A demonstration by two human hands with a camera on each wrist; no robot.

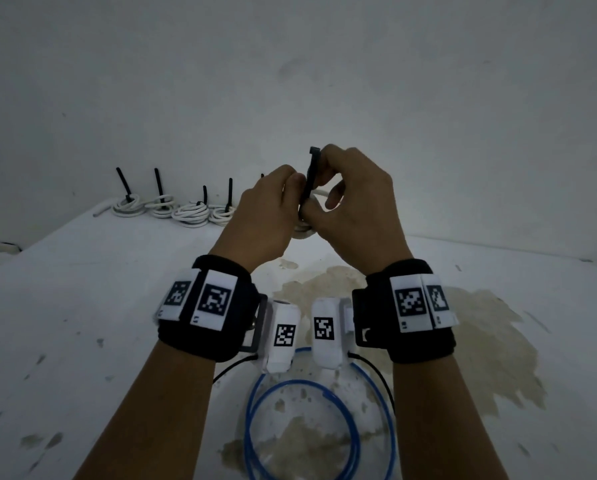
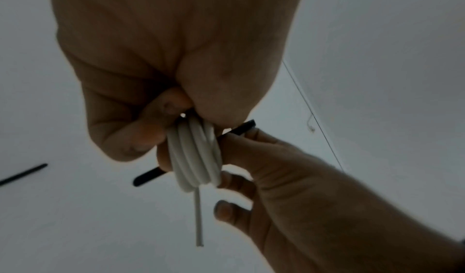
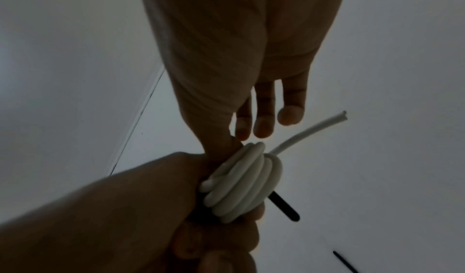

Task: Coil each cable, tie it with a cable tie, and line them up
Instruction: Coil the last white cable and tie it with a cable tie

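Up above the table (image 1: 82, 289), the left hand (image 1: 262, 216) grips the white cable (image 2: 195, 158) coil; right hand (image 1: 352, 206) fingers pinch the black tie (image 1: 311, 174).

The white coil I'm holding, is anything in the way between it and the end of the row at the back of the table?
Nothing visible blocks it. The white coil, held in the left hand with the right hand on the black cable tie, is raised just right of the row of tied coils. The hands hide the row's right end.
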